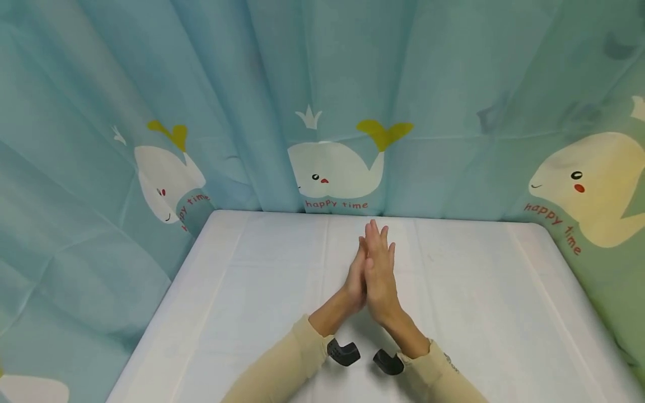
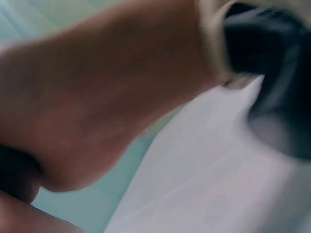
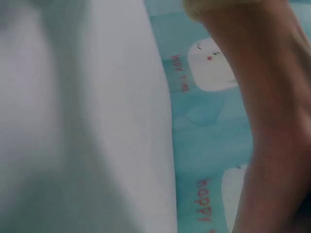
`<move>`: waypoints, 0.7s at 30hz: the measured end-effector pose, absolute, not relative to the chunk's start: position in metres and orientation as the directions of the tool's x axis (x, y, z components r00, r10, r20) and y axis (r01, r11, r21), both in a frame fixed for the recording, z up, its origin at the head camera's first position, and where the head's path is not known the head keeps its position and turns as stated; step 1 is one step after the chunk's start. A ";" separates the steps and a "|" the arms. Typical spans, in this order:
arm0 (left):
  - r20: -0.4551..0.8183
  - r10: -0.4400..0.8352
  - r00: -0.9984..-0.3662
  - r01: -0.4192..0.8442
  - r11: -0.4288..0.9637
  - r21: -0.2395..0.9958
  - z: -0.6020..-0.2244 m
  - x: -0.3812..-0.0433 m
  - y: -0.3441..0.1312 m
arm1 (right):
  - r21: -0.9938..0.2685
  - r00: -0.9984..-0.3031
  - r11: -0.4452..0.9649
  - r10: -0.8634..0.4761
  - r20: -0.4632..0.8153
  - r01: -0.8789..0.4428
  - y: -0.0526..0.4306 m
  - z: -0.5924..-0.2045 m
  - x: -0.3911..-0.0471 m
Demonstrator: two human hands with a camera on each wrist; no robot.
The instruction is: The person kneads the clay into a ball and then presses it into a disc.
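Above the white table [image 1: 262, 291], my left hand [image 1: 356, 279] and right hand [image 1: 381, 282] meet palm to palm, their straight fingers pointing towards the table's far edge. Nothing shows between them, though the palms' inner faces are hidden. Each beige sleeve has a black curved device at the cuff, the left device [image 1: 344, 354] and the right device [image 1: 388, 362]. In the left wrist view a bare wrist [image 2: 112, 82] crosses close to the lens, with a blurred black device [image 2: 282, 63] by a cuff. A bare forearm [image 3: 267, 97] fills the right side of the right wrist view.
A blue-green curtain [image 1: 232, 84] hangs around the table's back and sides. It bears white whales, such as the middle whale [image 1: 342, 168], and red lettering. The white table cover shows faint creases.
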State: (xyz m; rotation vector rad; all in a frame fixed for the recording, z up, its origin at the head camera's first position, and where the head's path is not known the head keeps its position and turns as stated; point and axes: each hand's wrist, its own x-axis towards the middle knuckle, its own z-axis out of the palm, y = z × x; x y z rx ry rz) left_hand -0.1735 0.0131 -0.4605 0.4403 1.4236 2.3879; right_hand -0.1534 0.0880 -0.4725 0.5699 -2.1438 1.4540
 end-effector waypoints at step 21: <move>0.141 0.389 -0.910 -0.016 -0.375 0.927 -0.448 -0.166 0.008 | -0.856 -0.880 0.251 0.032 0.474 -0.452 0.098 -0.485 -0.163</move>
